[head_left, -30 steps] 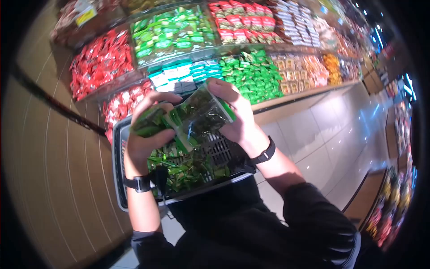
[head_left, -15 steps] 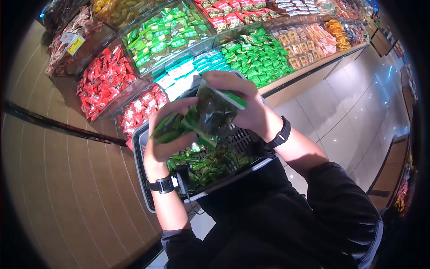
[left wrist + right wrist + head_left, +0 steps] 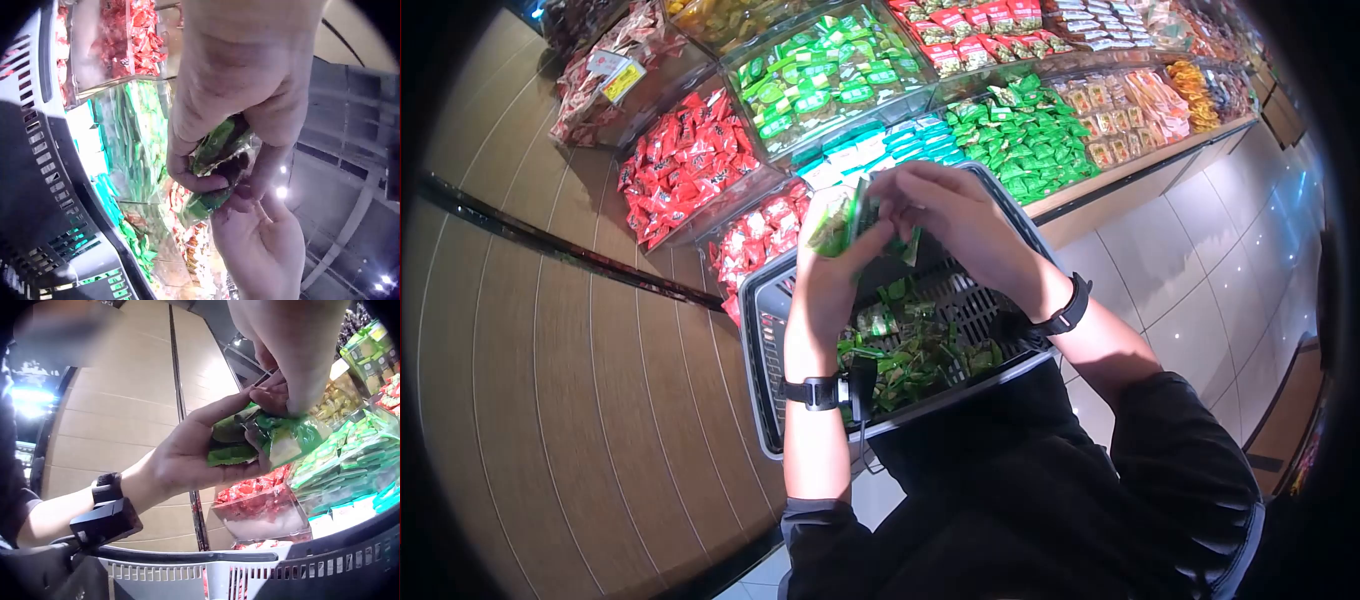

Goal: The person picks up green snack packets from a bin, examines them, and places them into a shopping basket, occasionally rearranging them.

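Above the basket, my left hand grips green-and-clear snack packets, fingers on one side and thumb on the other. My right hand comes in from the right with bent fingers, pinching at the packets' upper edge. In the right wrist view the packets stick out past the left hand's fingers, their film crinkled and shiny. Seen from the left wrist, the right hand meets them from below. Beneath both hands, a grey slotted basket contains loose green packets.
Behind the basket rise tiered bins of red packets, green packets, blue-white packets and more green packets. A wood-panelled surface lies left. Tiled floor stretches right. The left wrist carries a strapped device.
The hands have drawn closer together. The packet stretched out between them is now bunched at the left hand, and the right hand's fingers have curled in. The view has shifted, moving the basket rightward.
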### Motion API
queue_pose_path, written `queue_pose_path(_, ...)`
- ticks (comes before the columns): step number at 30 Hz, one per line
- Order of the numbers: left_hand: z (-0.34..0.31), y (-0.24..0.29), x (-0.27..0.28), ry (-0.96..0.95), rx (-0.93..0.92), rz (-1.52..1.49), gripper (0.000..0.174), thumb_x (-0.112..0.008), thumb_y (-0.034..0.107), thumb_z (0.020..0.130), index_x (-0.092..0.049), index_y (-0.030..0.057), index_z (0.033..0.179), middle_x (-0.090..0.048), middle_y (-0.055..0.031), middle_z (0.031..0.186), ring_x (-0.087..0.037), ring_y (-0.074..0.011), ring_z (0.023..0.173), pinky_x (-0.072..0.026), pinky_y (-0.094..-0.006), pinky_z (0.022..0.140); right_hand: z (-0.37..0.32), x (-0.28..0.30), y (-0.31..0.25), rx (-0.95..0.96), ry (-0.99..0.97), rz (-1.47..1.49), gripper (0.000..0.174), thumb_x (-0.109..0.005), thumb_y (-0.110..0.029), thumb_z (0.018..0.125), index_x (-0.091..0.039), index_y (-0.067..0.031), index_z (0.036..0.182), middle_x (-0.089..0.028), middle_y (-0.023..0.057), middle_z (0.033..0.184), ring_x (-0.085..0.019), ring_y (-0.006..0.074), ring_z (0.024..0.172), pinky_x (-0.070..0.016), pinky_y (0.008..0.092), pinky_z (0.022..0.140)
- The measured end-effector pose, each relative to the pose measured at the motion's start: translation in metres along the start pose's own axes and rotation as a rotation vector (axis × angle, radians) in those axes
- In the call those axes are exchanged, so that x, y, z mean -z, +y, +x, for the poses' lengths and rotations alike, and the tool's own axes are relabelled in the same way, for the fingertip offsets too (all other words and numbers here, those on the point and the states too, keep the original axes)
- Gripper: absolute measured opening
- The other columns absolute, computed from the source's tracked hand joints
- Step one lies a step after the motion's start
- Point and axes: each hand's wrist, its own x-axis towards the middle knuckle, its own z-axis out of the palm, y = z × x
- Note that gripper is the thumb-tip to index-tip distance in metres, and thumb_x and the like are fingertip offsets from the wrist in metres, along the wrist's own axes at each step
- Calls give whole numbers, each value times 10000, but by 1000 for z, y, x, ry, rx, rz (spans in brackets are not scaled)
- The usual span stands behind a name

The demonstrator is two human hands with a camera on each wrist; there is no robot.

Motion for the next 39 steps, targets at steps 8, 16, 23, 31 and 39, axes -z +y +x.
queue_pose_path(8, 0, 4, 8, 205, 70, -301, 250, -678, 63, 924, -653, 16, 1168, -696, -62, 1059, -673, -148, 939, -531, -283, 791, -2, -4, 3, 598, 145, -859, 409, -822, -122, 759, -657, -72, 1130, -596, 79, 1182, -595, 208, 959, -507, 326, 799)
queue_pose_path(16, 14, -18, 17, 327, 49, -432, 227, -661, 195, 959, -657, 58, 1140, -703, -51, 1035, -681, -161, 918, -553, -315, 780, 5, -25, 1, 573, -136, -1551, 362, -728, -89, 789, -608, -2, 1119, -629, 150, 1139, -606, 347, 1043, -560, 416, 854)
queue_pose_path(23, 17, -10, 12, 419, -51, -601, 266, -623, 290, 1004, -637, 54, 1127, -689, -42, 1011, -678, -149, 897, -573, -304, 788, 37, -31, -19, 514, -352, -1599, 223, -626, -140, 920, -569, 34, 1046, -631, 196, 913, -626, 372, 915, -530, 455, 793)
queue_pose_path(31, 3, 13, 18, 490, -57, -685, 205, -610, 268, 1004, -579, 70, 1048, -639, -52, 1059, -655, -163, 1026, -568, -362, 942, 145, -27, -55, 772, -267, -1618, 137, -632, -115, 894, -630, 19, 924, -640, 221, 847, -637, 411, 843, -515, 487, 770)
queue_pose_path(39, -1, 11, 17, 322, -57, -668, 259, -585, 188, 1022, -542, 3, 1198, -621, -186, 1280, -627, -317, 1191, -527, -446, 998, 347, 46, -39, 995, -352, -2067, 119, -638, -40, 822, -573, -10, 917, -611, 128, 915, -608, 326, 929, -566, 427, 779)
